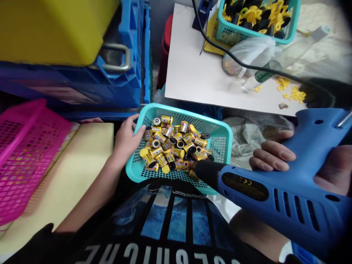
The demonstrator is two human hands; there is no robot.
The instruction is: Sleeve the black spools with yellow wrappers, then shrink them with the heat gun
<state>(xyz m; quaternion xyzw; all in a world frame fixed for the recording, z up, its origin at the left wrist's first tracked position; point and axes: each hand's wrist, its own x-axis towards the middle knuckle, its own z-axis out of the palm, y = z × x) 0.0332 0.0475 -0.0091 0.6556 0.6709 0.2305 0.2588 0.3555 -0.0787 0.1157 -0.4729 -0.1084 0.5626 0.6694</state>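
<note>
A teal basket (pixel 222 137) rests on my lap, holding several small yellow-and-black cylinders (pixel 176 146) wrapped in printed labels. My left hand (pixel 127 141) grips the basket's left rim, fingers curled over the edge. My right hand (pixel 277 156) is wrapped round the handle of a blue heat gun (pixel 288 194). The gun's black nozzle (pixel 206 170) points at the cylinders near the basket's front edge.
A pink basket (pixel 24 154) lies at the left beside a cream board (pixel 79 165). Blue crates (pixel 82 84) and a yellow bin stand behind. The white table (pixel 198 77) carries another teal basket (pixel 255 18) of yellow and black parts, a plastic bag, a bottle and a black cable.
</note>
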